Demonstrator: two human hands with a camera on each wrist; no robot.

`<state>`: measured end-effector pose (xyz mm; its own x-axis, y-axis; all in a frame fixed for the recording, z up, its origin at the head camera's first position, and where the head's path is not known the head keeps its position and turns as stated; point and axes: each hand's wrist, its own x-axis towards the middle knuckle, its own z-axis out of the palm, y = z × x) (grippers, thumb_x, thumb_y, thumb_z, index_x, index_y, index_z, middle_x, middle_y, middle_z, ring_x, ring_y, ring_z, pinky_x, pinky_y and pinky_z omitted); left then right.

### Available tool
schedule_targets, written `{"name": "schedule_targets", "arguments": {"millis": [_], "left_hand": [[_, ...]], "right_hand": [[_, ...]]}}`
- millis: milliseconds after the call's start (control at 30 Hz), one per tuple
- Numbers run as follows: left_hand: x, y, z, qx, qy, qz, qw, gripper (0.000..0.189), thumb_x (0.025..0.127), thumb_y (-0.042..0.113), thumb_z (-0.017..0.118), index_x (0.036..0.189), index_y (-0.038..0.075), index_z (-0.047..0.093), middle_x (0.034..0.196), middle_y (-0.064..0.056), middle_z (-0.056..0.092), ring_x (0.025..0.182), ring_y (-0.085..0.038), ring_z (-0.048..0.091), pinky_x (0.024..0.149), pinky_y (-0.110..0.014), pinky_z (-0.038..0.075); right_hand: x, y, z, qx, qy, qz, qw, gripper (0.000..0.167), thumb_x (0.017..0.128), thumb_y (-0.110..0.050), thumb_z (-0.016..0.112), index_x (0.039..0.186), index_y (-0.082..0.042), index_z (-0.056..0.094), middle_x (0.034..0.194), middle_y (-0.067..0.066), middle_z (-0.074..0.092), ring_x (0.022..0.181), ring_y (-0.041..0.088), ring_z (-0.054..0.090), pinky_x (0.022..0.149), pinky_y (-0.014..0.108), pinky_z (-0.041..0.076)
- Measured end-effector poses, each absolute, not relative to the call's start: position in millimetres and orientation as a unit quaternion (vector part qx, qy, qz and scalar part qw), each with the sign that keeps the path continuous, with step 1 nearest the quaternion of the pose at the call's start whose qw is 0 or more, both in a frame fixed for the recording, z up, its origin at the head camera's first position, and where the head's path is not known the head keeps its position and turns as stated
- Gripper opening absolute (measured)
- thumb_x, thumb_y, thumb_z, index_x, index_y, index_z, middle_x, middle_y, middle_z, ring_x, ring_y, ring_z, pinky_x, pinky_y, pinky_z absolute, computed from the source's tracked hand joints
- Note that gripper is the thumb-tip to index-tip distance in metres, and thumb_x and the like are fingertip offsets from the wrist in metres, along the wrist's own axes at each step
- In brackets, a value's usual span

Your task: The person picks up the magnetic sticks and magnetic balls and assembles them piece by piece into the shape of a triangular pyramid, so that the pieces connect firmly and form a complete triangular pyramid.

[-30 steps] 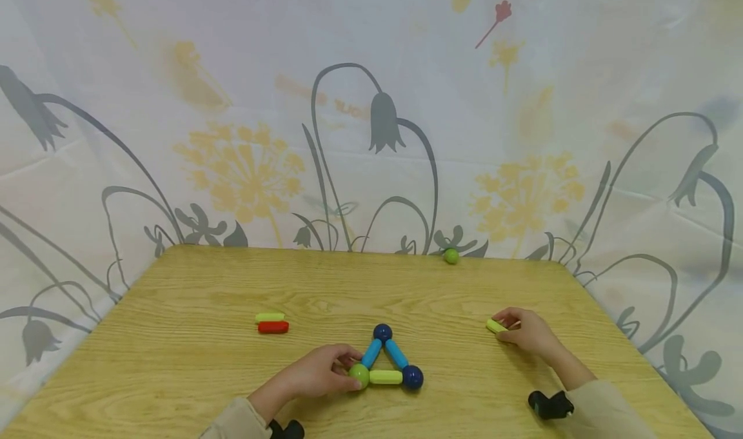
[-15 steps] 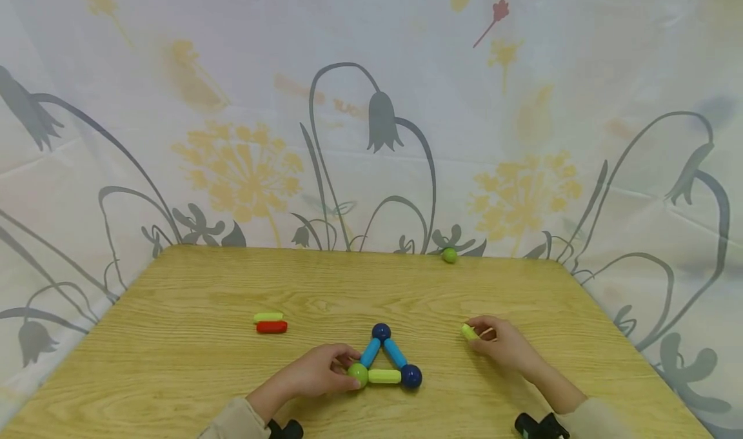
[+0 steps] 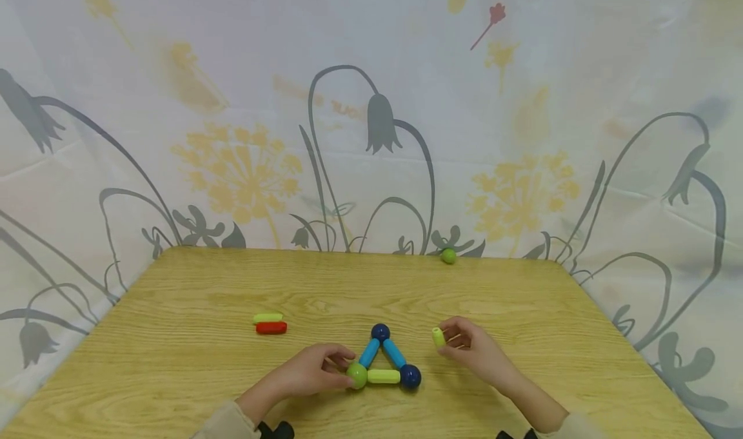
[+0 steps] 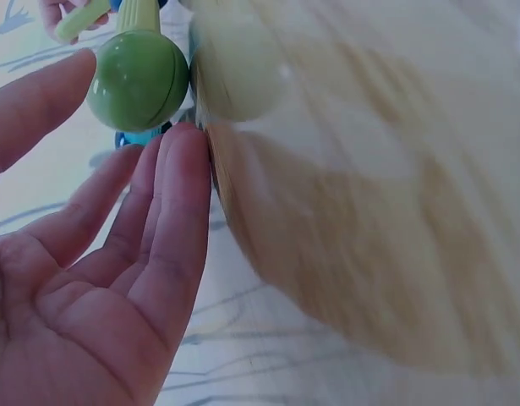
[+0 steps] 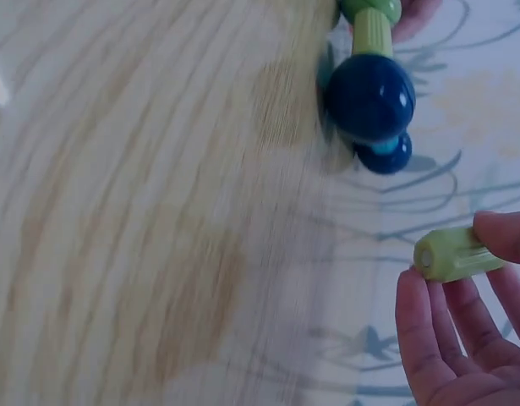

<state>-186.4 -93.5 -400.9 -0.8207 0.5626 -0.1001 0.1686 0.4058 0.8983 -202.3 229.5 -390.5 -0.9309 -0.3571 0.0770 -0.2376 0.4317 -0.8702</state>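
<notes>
A triangle lies on the table, made of two dark blue balls [image 3: 410, 376], a green ball [image 3: 356, 375], two light blue rods [image 3: 369, 352] and a yellow-green rod [image 3: 384, 376]. My left hand [image 3: 310, 371] is at its near left corner, thumb and fingertips on either side of the green ball. To the right of the triangle, my right hand [image 3: 478, 356] pinches another yellow-green rod [image 3: 438, 337] between thumb and fingers. In the right wrist view that rod [image 5: 454, 254] points its end away from the fingers, apart from the dark blue ball [image 5: 371, 98].
Left of the triangle, a red rod [image 3: 271, 327] lies alongside a yellow-green rod [image 3: 268, 318]. One loose green ball [image 3: 449, 256] sits at the table's far edge, before a flower-printed cloth [image 3: 371, 168]. The wooden table [image 3: 203, 374] spreads around these pieces.
My right hand has carried the yellow-green rod leftward toward the triangle and turned it more upright. The left hand stays at the green ball, and the triangle keeps its place.
</notes>
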Motion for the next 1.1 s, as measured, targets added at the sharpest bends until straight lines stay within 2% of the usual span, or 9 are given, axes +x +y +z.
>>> {"name": "schedule_targets", "arguments": {"millis": [267,400,600,800,967,1100], "left_hand": [[-187.1,-107.9,-400.6,0.208,0.821,0.512,0.141,0.032,0.088,0.016,0.066,0.115,0.0,0.06,0.094,-0.003,0.059,0.081,-0.018,0.057,0.065,-0.029,0.049],[-188.7,-117.2,-397.4,0.191,0.831,0.509,0.118,0.03,0.088,0.016,0.065,0.114,-0.001,0.061,0.092,-0.002,0.059,0.082,-0.018,0.056,0.068,-0.03,0.049],[-189.8,-133.0,-394.6,0.165,0.846,0.501,0.078,0.028,0.088,0.016,0.065,0.112,0.0,0.062,0.092,-0.003,0.059,0.084,-0.019,0.056,0.072,-0.031,0.048],[-188.9,-153.0,-390.9,0.112,0.87,0.48,0.03,0.026,0.087,0.014,0.067,0.11,0.002,0.063,0.098,-0.005,0.061,0.09,-0.019,0.057,0.076,-0.034,0.048],[-192.1,-170.9,-388.6,0.072,0.892,0.446,-0.004,0.025,0.085,0.012,0.069,0.107,0.003,0.064,0.102,-0.008,0.063,0.093,-0.025,0.058,0.078,-0.039,0.048],[-196.2,-184.7,-389.9,0.067,0.909,0.411,-0.012,0.027,0.083,0.011,0.071,0.108,0.003,0.065,0.11,-0.015,0.06,0.099,-0.034,0.055,0.081,-0.046,0.046]], "right_hand": [[-194.7,211.3,-390.9,-0.209,0.816,-0.535,0.069,0.035,0.084,-0.007,0.069,0.111,0.007,0.052,0.099,0.011,0.058,0.086,0.019,0.058,0.074,0.027,0.05],[-191.5,203.8,-391.4,-0.219,0.81,-0.54,0.073,0.033,0.082,-0.006,0.071,0.108,0.006,0.053,0.098,0.01,0.058,0.085,0.016,0.058,0.075,0.026,0.049],[-188.6,194.9,-392.9,-0.224,0.801,-0.547,0.092,0.033,0.082,-0.008,0.071,0.107,0.004,0.054,0.097,0.01,0.056,0.085,0.018,0.058,0.074,0.026,0.049],[-187.6,188.6,-394.9,-0.251,0.8,-0.537,0.089,0.03,0.083,-0.009,0.071,0.107,0.002,0.056,0.1,0.01,0.056,0.087,0.017,0.059,0.076,0.027,0.05],[-187.6,185.7,-395.3,-0.265,0.804,-0.526,0.087,0.028,0.084,-0.01,0.07,0.106,0.003,0.059,0.1,0.01,0.06,0.087,0.017,0.06,0.075,0.028,0.05],[-189.3,185.6,-396.6,-0.274,0.814,-0.504,0.094,0.026,0.086,-0.012,0.068,0.107,0.003,0.063,0.1,0.01,0.062,0.088,0.016,0.061,0.074,0.027,0.051]]}}
